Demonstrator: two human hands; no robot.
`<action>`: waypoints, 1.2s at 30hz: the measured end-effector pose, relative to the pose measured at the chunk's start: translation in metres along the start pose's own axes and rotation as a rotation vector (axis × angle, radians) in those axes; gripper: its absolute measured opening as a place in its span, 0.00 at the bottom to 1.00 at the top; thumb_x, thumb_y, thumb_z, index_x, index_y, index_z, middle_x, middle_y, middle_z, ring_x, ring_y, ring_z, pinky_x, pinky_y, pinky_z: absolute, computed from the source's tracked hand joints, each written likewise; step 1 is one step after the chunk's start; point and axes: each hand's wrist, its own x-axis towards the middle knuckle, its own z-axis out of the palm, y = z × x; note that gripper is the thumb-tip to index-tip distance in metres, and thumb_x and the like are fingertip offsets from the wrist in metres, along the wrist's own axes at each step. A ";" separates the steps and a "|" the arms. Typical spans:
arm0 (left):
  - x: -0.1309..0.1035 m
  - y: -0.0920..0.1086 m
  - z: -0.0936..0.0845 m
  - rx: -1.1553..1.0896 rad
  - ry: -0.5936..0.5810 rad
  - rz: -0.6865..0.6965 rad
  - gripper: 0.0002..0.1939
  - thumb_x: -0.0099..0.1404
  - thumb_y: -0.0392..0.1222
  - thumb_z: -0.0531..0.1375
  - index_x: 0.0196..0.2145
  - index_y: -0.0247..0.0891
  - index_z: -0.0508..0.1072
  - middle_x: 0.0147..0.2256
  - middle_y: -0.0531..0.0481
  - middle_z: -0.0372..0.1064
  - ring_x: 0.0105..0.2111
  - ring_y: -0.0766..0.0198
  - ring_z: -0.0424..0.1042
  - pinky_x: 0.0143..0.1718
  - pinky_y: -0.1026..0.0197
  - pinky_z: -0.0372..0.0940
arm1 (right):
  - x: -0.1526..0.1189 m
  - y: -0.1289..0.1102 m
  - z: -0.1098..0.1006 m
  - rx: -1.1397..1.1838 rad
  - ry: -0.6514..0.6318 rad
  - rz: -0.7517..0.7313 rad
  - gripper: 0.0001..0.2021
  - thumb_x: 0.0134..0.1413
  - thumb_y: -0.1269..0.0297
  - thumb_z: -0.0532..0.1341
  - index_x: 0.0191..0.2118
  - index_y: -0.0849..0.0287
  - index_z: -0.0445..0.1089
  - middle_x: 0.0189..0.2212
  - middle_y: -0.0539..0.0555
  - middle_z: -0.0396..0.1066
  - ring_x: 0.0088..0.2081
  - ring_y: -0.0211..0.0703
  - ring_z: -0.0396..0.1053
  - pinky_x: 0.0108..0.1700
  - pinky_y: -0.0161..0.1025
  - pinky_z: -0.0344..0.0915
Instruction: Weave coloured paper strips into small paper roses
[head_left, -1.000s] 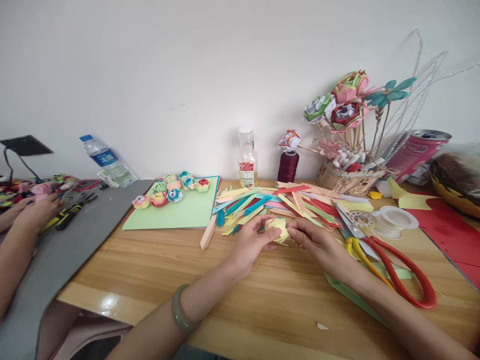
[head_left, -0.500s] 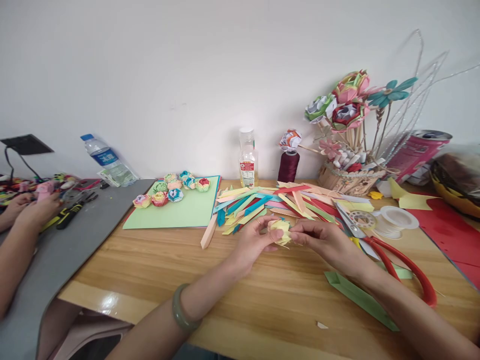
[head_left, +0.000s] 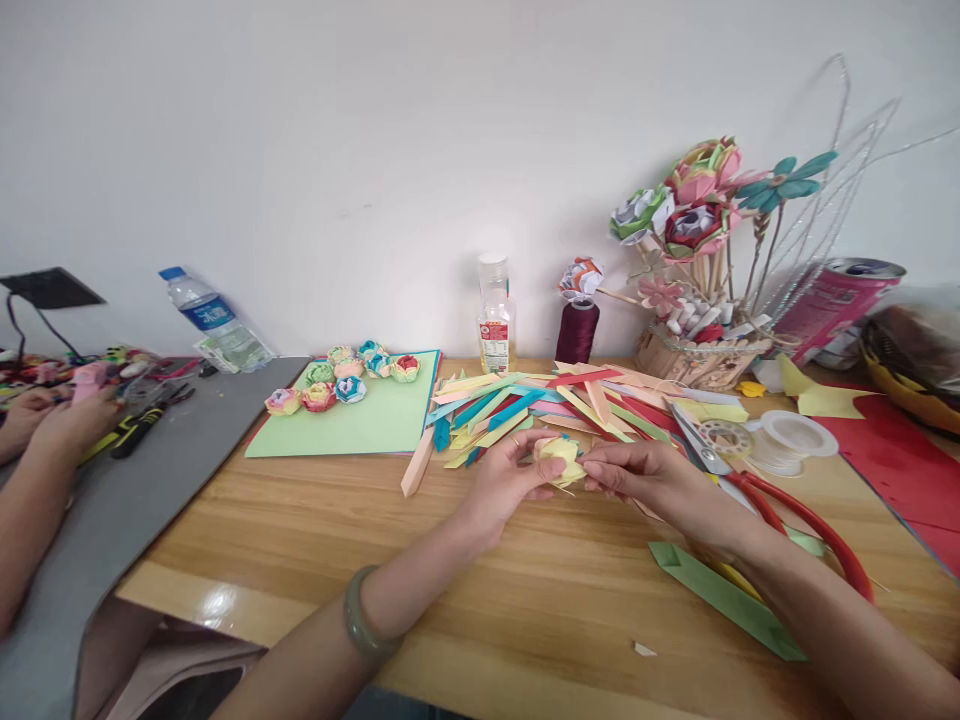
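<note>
A small pale-yellow paper flower (head_left: 559, 460) is held above the wooden table, between both hands. My left hand (head_left: 517, 475) grips its left side with the thumb across the front. The thumb and fingers of my right hand (head_left: 641, 475) pinch the flower's right edge; the exact fold under the fingertips is too small to make out. Just behind lies a heap of coloured paper strips (head_left: 517, 405). Beside my right hand are red-handled scissors (head_left: 814, 510), partly covered by the forearm, and a folded green paper strip (head_left: 727, 600).
Several finished paper flowers (head_left: 349, 388) sit on green paper (head_left: 375, 425). A glue bottle (head_left: 495, 315), thread spool (head_left: 577, 330) and basket of paper flowers (head_left: 701, 355) line the wall. A clear-tape roll (head_left: 795, 437) lies right. Another person's hands (head_left: 67, 430) work at the left.
Both hands stay around the yellow paper flower, with only slight finger movement. The green strip beneath my right forearm has shifted slightly, and a yellow piece now shows beside it.
</note>
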 end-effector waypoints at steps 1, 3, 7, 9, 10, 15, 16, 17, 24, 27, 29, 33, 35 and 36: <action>0.000 0.000 0.000 -0.001 0.000 0.004 0.22 0.47 0.45 0.66 0.40 0.39 0.70 0.41 0.49 0.66 0.36 0.66 0.67 0.33 0.64 0.65 | 0.000 -0.001 -0.001 0.004 -0.019 0.010 0.21 0.49 0.47 0.56 0.22 0.62 0.69 0.21 0.49 0.62 0.24 0.35 0.57 0.28 0.34 0.55; 0.000 0.001 -0.001 0.004 0.001 0.003 0.22 0.46 0.45 0.66 0.40 0.39 0.70 0.41 0.48 0.66 0.36 0.66 0.67 0.33 0.64 0.64 | 0.000 -0.001 -0.002 0.017 -0.043 0.030 0.21 0.48 0.46 0.57 0.24 0.63 0.70 0.22 0.50 0.63 0.25 0.35 0.57 0.28 0.34 0.56; -0.001 0.002 0.002 0.021 0.012 -0.017 0.22 0.44 0.45 0.67 0.38 0.38 0.70 0.39 0.49 0.65 0.34 0.66 0.66 0.32 0.63 0.64 | 0.002 0.004 -0.002 0.045 -0.014 0.070 0.21 0.44 0.46 0.60 0.23 0.63 0.72 0.21 0.50 0.64 0.24 0.35 0.57 0.27 0.35 0.55; -0.001 0.001 0.002 0.029 0.004 -0.018 0.23 0.44 0.46 0.67 0.39 0.38 0.70 0.39 0.49 0.65 0.34 0.66 0.66 0.32 0.63 0.64 | 0.002 0.007 0.000 0.057 0.013 0.085 0.21 0.41 0.46 0.62 0.23 0.63 0.72 0.20 0.50 0.64 0.24 0.35 0.57 0.27 0.35 0.54; -0.001 0.001 0.003 0.031 0.000 -0.019 0.23 0.44 0.46 0.67 0.39 0.38 0.70 0.39 0.49 0.65 0.34 0.66 0.66 0.32 0.63 0.64 | 0.003 0.008 0.001 0.063 0.025 0.089 0.21 0.40 0.46 0.63 0.23 0.63 0.73 0.20 0.50 0.64 0.24 0.35 0.57 0.27 0.35 0.54; 0.000 -0.002 0.002 0.024 -0.006 -0.031 0.23 0.45 0.46 0.67 0.39 0.38 0.69 0.37 0.50 0.65 0.34 0.66 0.66 0.32 0.63 0.64 | 0.005 0.012 0.005 0.111 0.073 0.108 0.19 0.34 0.47 0.66 0.20 0.63 0.72 0.18 0.49 0.63 0.23 0.35 0.57 0.27 0.35 0.54; 0.000 -0.002 0.002 0.023 -0.007 -0.032 0.23 0.45 0.45 0.67 0.39 0.38 0.69 0.37 0.50 0.65 0.34 0.66 0.67 0.32 0.63 0.64 | 0.005 0.013 0.006 0.122 0.084 0.113 0.19 0.33 0.48 0.67 0.20 0.63 0.72 0.18 0.49 0.63 0.23 0.35 0.57 0.27 0.35 0.54; -0.001 -0.002 0.002 0.026 -0.007 -0.032 0.22 0.45 0.45 0.67 0.39 0.38 0.69 0.37 0.50 0.66 0.34 0.66 0.67 0.32 0.63 0.64 | 0.005 0.013 0.006 0.128 0.093 0.118 0.19 0.33 0.49 0.67 0.20 0.63 0.72 0.18 0.49 0.64 0.23 0.35 0.57 0.27 0.35 0.55; -0.001 0.000 0.001 0.047 0.048 0.004 0.20 0.47 0.43 0.66 0.39 0.39 0.70 0.41 0.49 0.67 0.37 0.65 0.68 0.34 0.63 0.65 | 0.003 0.012 -0.001 0.086 0.092 0.120 0.17 0.42 0.51 0.63 0.30 0.61 0.74 0.25 0.52 0.69 0.27 0.37 0.62 0.31 0.36 0.59; -0.001 0.000 0.001 0.061 0.052 0.003 0.20 0.48 0.42 0.65 0.40 0.39 0.69 0.41 0.48 0.67 0.36 0.65 0.68 0.34 0.64 0.65 | 0.001 0.009 -0.004 0.044 0.035 0.107 0.17 0.44 0.50 0.62 0.31 0.62 0.74 0.25 0.52 0.69 0.27 0.38 0.62 0.31 0.36 0.60; -0.001 0.001 0.001 0.077 0.052 0.004 0.20 0.48 0.41 0.65 0.41 0.38 0.69 0.41 0.48 0.67 0.35 0.67 0.68 0.34 0.64 0.65 | 0.001 0.008 -0.005 0.043 -0.020 0.095 0.19 0.46 0.50 0.60 0.34 0.62 0.73 0.26 0.53 0.69 0.28 0.38 0.63 0.32 0.37 0.61; -0.002 0.001 0.002 0.100 0.040 -0.002 0.20 0.49 0.41 0.65 0.41 0.37 0.69 0.40 0.48 0.67 0.34 0.67 0.68 0.34 0.64 0.65 | 0.001 0.010 -0.007 -0.026 -0.081 0.044 0.19 0.50 0.50 0.57 0.36 0.62 0.71 0.28 0.53 0.68 0.30 0.39 0.63 0.33 0.36 0.62; -0.002 0.002 0.002 0.099 0.031 -0.011 0.20 0.49 0.41 0.64 0.41 0.37 0.69 0.40 0.48 0.66 0.34 0.67 0.68 0.33 0.64 0.65 | 0.000 0.011 -0.007 -0.112 -0.079 0.011 0.18 0.53 0.51 0.54 0.34 0.62 0.70 0.28 0.53 0.67 0.29 0.39 0.63 0.33 0.36 0.61; -0.002 0.002 0.002 0.099 0.027 -0.015 0.20 0.49 0.41 0.64 0.41 0.37 0.69 0.41 0.48 0.66 0.34 0.67 0.68 0.33 0.64 0.65 | -0.001 0.011 -0.007 -0.159 -0.070 -0.006 0.17 0.54 0.51 0.53 0.33 0.62 0.70 0.27 0.52 0.66 0.29 0.39 0.63 0.32 0.36 0.61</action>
